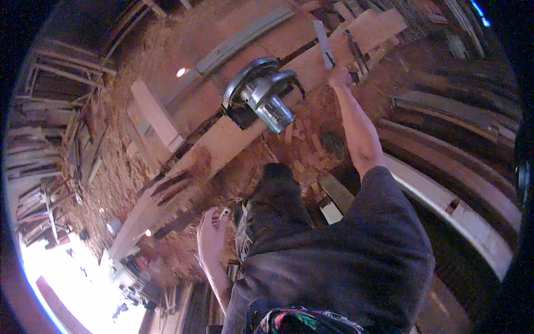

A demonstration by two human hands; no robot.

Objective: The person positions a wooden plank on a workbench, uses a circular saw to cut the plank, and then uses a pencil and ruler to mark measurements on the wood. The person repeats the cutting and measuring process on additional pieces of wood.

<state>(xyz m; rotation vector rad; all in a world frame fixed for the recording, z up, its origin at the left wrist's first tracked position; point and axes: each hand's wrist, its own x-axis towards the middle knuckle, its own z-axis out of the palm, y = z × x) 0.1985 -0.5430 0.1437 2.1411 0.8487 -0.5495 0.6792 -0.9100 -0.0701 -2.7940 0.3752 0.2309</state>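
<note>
My right hand [338, 76] reaches far out over the work and is closed round the near end of a pale, flat, straight strip [322, 40]. A dark mark shows on the strip close to my fingers. Down by my left thigh, my left hand [211, 231] has its fingers curled; a small pale piece [225, 212] shows at the fingertips, too small to name. Between the two hands, nearer the far side, a circular saw [267, 94] with a metal guard and silver motor housing rests on a long wooden plank [222, 139]. Neither hand touches the saw.
Sawdust [119, 183] covers much of the ground on the left. A loose board [156, 114] lies left of the saw, and a long grey beam [245, 39] lies beyond it. Stacked timber [445, 133] fills the right side. Bright daylight comes in at the lower left.
</note>
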